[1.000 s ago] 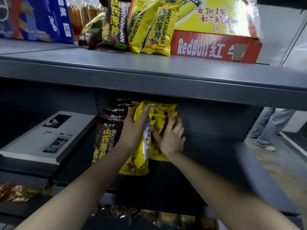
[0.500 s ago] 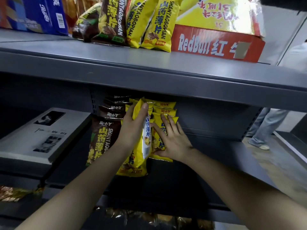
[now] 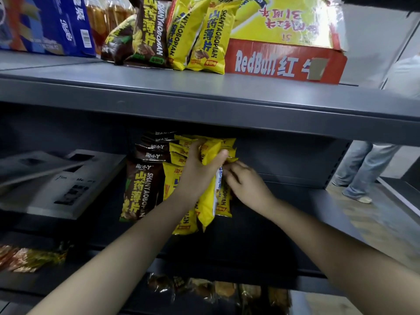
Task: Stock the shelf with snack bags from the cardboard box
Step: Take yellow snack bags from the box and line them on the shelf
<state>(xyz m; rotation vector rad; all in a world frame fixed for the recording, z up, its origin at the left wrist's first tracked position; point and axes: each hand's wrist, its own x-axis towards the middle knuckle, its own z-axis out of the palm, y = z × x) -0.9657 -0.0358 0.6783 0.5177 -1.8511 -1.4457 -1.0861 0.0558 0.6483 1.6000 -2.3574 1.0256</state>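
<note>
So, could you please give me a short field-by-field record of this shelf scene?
Left: left hand grips yellow snack bag, edge-on
Right: right hand at yellow bag row; hold unclear
Beside: brown bags, left of the yellow ones
Surface: middle shelf
Above: RedBull box on upper shelf

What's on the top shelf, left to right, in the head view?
Blue printed carton → clear plastic bottles of amber drink → dark brown foil snack bags → yellow foil snack bags → red RedBull cardboard box.
</note>
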